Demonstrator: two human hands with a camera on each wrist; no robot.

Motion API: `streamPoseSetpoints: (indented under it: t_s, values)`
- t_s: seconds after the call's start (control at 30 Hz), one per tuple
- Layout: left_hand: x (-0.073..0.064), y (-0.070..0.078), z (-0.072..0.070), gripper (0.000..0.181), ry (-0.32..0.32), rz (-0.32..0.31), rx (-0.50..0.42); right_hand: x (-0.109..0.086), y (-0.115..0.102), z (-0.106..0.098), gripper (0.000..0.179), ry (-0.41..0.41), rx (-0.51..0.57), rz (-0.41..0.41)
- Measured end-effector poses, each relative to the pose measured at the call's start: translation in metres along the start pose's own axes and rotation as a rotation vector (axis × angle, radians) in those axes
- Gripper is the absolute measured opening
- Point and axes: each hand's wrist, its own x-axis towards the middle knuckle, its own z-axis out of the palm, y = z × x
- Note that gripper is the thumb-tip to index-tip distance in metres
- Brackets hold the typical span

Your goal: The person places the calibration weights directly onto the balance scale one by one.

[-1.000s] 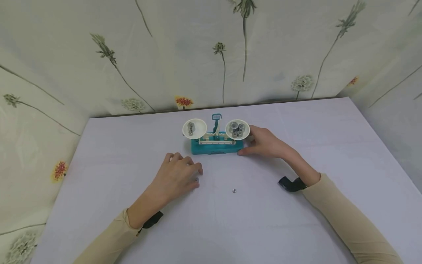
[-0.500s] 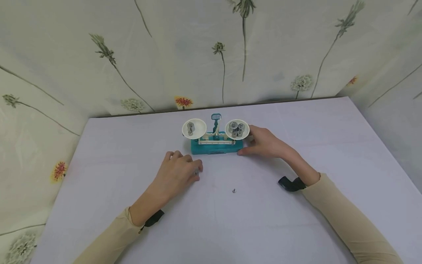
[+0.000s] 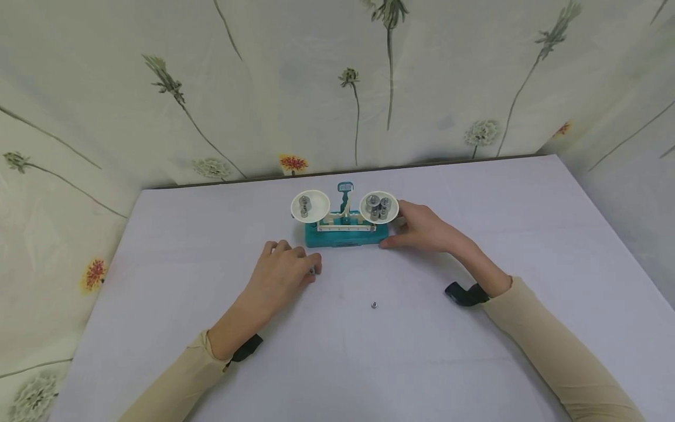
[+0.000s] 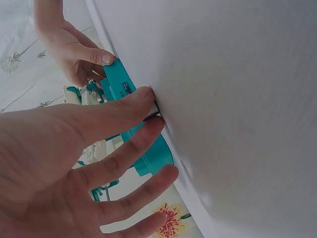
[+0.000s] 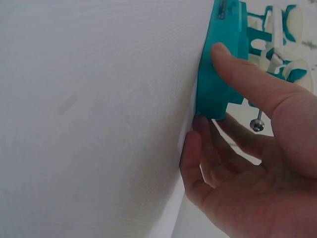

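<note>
A teal balance scale stands near the back of the table with two white pans. Several metal weights sit in its right pan, and a few more lie in the left pan. My right hand grips the right end of the teal base, thumb on the front face. In front of the scale, to its left, my left hand pinches a small metal weight between thumb and index finger, low over the cloth. The thumb mostly hides that weight in the left wrist view.
A tiny metal weight lies on the white tabletop between the forearms. Behind the table's back edge hangs a flower-patterned cloth. Black wrist camera mounts sit beside both wrists.
The left thumb has drawn up toward the index finger, bringing the small weight into a pinch. That hand has shifted slightly toward the back. My right hand has stayed put on the scale.
</note>
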Motion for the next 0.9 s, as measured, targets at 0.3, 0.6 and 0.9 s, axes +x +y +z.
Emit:
streamPoseSetpoints:
  t_s: [0.3,0.6,0.9]
  values:
    - [-0.001,-0.001,-0.003,0.017,0.069,-0.007,0.053,0.0,0.002,0.001,0.085,0.015,-0.005,-0.012]
    - [-0.002,0.0,-0.011,0.013,0.161,-0.03,0.051,0.0,0.0,0.0,0.085,0.007,-0.004,-0.006]
    - [-0.001,0.002,-0.016,0.01,0.218,-0.027,0.042,0.0,0.0,0.0,0.085,-0.001,-0.008,-0.004]
